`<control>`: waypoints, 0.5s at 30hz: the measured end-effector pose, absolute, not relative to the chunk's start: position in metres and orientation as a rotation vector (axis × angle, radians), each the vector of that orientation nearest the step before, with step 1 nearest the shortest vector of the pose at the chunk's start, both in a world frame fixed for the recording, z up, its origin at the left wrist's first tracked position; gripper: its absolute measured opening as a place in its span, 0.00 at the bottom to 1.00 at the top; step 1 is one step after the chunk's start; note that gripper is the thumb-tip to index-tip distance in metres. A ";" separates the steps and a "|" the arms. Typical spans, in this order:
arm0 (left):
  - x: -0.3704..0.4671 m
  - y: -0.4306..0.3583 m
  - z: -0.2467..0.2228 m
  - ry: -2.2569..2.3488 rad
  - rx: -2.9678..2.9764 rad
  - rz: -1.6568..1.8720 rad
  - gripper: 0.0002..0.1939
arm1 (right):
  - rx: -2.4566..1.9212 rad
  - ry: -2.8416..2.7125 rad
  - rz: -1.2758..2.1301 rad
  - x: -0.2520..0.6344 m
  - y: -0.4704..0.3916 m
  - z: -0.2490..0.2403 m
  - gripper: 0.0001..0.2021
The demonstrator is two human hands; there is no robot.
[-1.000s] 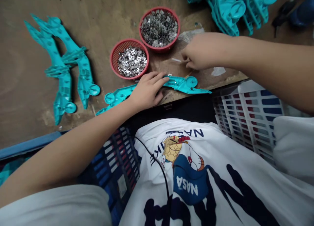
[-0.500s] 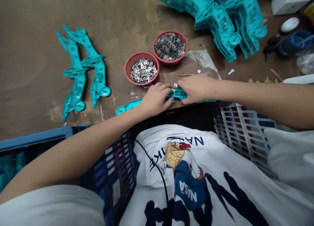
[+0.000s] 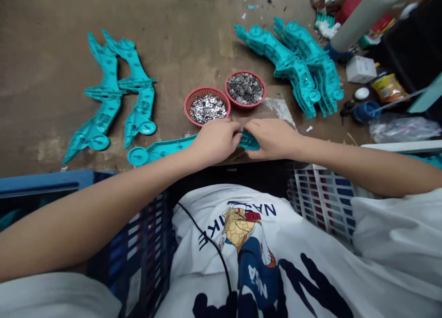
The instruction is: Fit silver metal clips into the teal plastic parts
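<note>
A long teal plastic part point(image 3: 167, 147) lies along the table's near edge, its round end at the left. My left hand point(image 3: 218, 141) is closed over the middle of it, thumb and fingers bent together. Close beside it, my right hand point(image 3: 271, 137) grips the same part from the right, fingertips curled down onto it. Between the hands a short teal stretch shows, with a small metal glint on it. Just beyond my left hand stands a red basket of shiny metal clips point(image 3: 207, 107); a second red basket point(image 3: 246, 89) holds darker metal clips.
Teal parts lie in a group point(image 3: 110, 78) at the left and in stacks point(image 3: 297, 65) at the right. Farther right are a white box point(image 3: 361, 69), a blue cup point(image 3: 366, 112) and a plastic bag point(image 3: 404, 128). Blue point(image 3: 141, 244) and white crates point(image 3: 321, 193) flank my lap.
The teal part has shifted left, showing more of its round end. My hands have drawn closer together on it. The view has tilted, showing more of the table's far right.
</note>
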State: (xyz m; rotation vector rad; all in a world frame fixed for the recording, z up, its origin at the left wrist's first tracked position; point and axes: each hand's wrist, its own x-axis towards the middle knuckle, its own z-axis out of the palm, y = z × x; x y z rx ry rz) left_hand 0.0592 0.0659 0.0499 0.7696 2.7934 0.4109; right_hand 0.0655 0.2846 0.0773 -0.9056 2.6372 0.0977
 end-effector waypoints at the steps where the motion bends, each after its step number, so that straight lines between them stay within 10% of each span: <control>1: 0.056 0.065 0.056 2.793 0.766 0.421 0.15 | -0.922 2.654 0.104 0.064 0.284 0.082 0.25; 15: -0.003 0.007 0.059 3.129 0.903 0.653 0.22 | -0.856 2.458 -0.422 -0.084 0.283 0.072 0.16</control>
